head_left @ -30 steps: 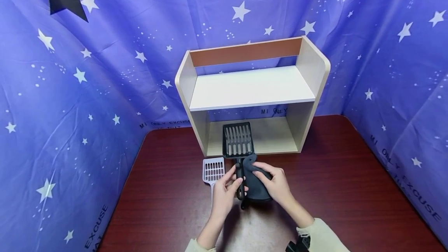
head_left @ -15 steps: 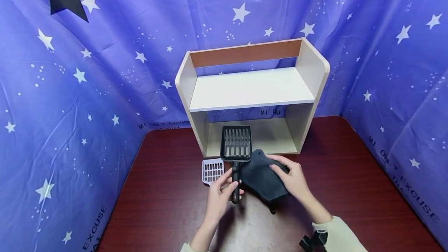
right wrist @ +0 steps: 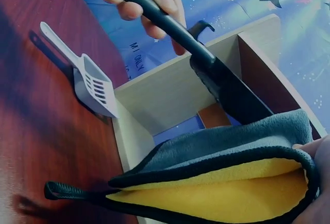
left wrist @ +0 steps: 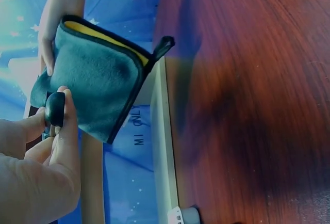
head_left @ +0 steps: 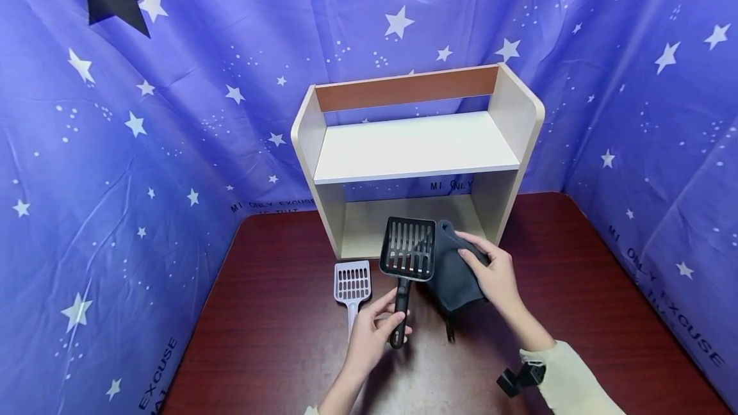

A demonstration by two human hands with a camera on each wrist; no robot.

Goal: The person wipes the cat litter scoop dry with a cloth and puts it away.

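My left hand grips the black handle of a slotted litter scoop, held up above the table with its head towards the shelf. A folded grey cloth hangs from my right hand, thumb on the near side, close beside the scoop's head. In the right wrist view the cloth shows a yellow inner side, black edging and a hanging loop. There the end of the scoop's head passes behind the cloth; whether they touch I cannot tell. From the left wrist view, the scoop's handle end sits between thumb and fingers.
A pale lilac slotted scoop lies on the dark red table, its head by the shelf's front left corner. The two-level wooden shelf stands at the back. Starry blue curtains surround the table.
The cloth has moved right and towards the shelf in my right hand. The scoop shifted slightly left, then back right and a little nearer, its head now tilted rightwards. More of the lilac scoop's handle shows.
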